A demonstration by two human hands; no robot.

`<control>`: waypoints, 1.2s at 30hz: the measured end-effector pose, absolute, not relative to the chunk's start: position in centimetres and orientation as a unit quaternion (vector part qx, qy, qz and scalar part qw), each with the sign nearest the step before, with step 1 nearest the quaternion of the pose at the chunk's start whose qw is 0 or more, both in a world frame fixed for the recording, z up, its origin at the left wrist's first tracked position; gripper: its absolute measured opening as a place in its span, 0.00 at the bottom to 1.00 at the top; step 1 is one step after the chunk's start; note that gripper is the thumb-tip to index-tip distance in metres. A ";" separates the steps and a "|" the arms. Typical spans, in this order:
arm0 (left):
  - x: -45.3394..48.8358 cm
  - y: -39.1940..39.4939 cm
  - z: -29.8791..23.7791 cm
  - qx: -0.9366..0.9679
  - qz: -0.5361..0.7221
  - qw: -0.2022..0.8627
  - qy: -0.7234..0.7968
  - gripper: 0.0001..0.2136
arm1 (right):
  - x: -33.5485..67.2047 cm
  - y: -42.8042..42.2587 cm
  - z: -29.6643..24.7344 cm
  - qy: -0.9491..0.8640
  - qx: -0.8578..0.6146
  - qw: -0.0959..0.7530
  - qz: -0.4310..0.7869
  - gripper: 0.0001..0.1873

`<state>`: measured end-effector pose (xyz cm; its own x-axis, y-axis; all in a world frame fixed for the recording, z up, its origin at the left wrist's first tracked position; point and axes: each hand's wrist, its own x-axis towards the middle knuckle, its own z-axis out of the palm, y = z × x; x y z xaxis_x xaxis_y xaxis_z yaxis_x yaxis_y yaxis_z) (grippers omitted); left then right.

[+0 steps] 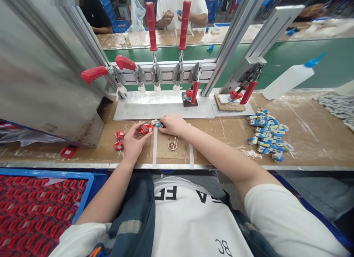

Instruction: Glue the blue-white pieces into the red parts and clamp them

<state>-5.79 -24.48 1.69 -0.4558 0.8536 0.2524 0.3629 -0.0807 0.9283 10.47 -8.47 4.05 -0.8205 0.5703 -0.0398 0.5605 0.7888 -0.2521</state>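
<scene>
My left hand (134,140) is closed on a small red plastic part (146,129), held between thumb and fingers just above the bench. Right beside it, my right hand (173,125) has its fingertips closed on a small blue-and-white part (159,125). A similar grey-white piece (154,122) lies against that one, at the edge of the metal plate (163,107). To the left of my left hand are two more red parts (119,140). A small round dish (172,145) with thin sticks in it sits below my right wrist.
Toggle clamps with red handles (151,26) stand behind the plate. One clamp presses a red part (189,94). At right are a pile of blue-and-white parts (268,133) and a white bottle (289,79). A blue tray (92,187) holds many red parts. A person sits opposite.
</scene>
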 end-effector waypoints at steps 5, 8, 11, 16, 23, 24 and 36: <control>-5.2 -24.3 3.4 0.473 0.594 0.294 0.580 0.25 | 13.7 -8.2 5.4 -0.917 -0.246 0.150 0.276 0.15; -4.1 -24.2 4.7 0.482 0.590 0.346 0.547 0.27 | 16.5 -9.1 6.5 -0.883 -0.167 0.255 0.358 0.19; -2.8 -23.9 5.6 0.499 0.582 0.367 0.527 0.28 | 18.6 -10.6 7.2 -0.878 -0.141 0.279 0.363 0.21; -0.9 -23.0 6.4 0.542 0.561 0.369 0.505 0.29 | 21.0 -12.1 7.6 -0.873 -0.159 0.297 0.353 0.21; 1.1 -22.9 7.1 0.589 0.554 0.303 0.504 0.26 | 23.3 -13.5 7.5 -0.845 -0.214 0.329 0.363 0.21; 1.2 -22.9 7.1 0.606 0.554 0.267 0.504 0.24 | 23.4 -13.8 7.3 -0.830 -0.225 0.338 0.383 0.21; -0.2 -22.0 8.0 0.849 0.381 -0.213 0.298 0.29 | 22.6 -15.9 7.7 -0.600 -0.292 0.297 0.683 0.29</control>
<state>-0.15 -21.97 8.04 0.5324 0.3436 0.7736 0.6684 -0.7314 -0.1352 22.55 -15.92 7.72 -0.6532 0.7559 -0.0436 -0.0548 -0.1046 -0.9930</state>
